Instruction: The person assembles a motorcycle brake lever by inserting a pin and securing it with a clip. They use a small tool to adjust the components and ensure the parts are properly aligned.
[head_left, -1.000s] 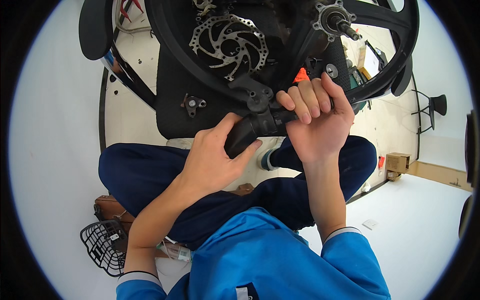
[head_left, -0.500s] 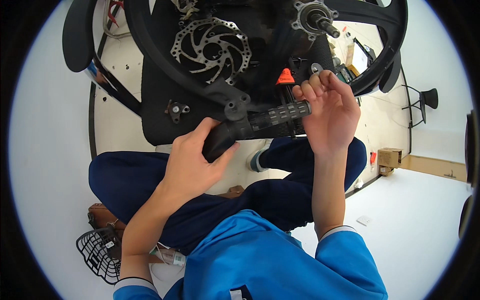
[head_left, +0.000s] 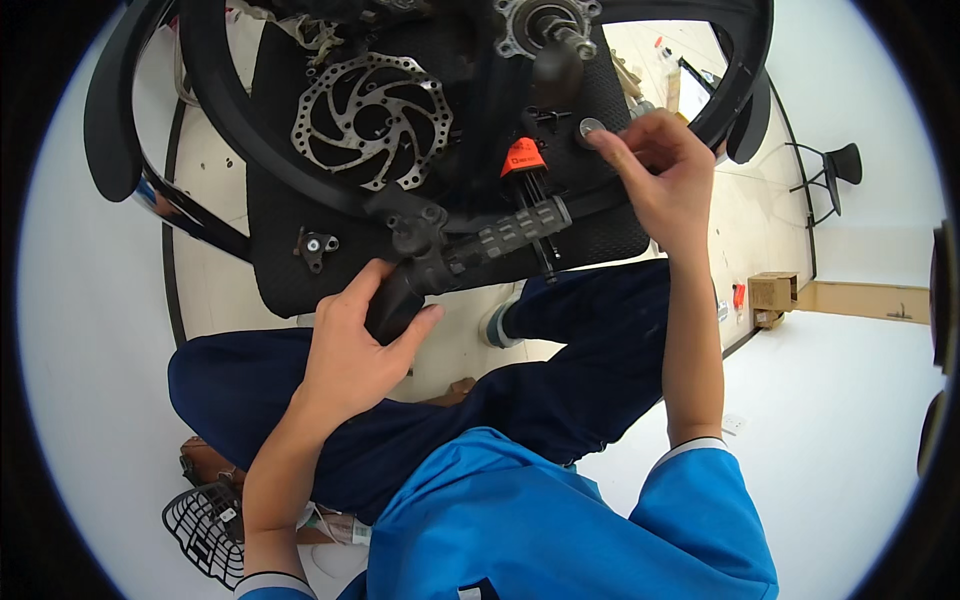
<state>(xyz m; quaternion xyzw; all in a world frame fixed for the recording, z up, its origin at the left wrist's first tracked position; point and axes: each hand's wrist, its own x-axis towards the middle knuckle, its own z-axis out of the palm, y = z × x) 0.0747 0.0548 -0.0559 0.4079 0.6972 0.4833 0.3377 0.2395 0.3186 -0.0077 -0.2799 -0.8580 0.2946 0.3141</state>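
Note:
My left hand [head_left: 345, 345] is wrapped round the thick black end of a jointed part [head_left: 395, 305]. From its block with bolt holes, a ridged grey-and-black cylinder like a foot peg [head_left: 510, 228] points up to the right. My right hand [head_left: 670, 180] is raised at the right, with the thumb tip against the edge of a small round silver washer [head_left: 590, 128] and the other fingers curled. Where the index fingertip meets the washer is hidden. Ahead of my hands stands a black spoked wheel [head_left: 225, 100] with a hub and axle [head_left: 548, 25].
On the black padded surface [head_left: 275, 190] lie a vented brake disc [head_left: 340, 165], a small metal bracket [head_left: 314, 247] and an orange-topped tool set [head_left: 522, 158]. A black basket [head_left: 205, 530] stands at lower left. A cardboard box [head_left: 772, 292] and a dark chair [head_left: 845, 165] are at right.
The view has shifted, so the wheel and brake disc sit further left. My right hand has turned and moved away from the ridged cylinder to the washer. The left keeps its hold.

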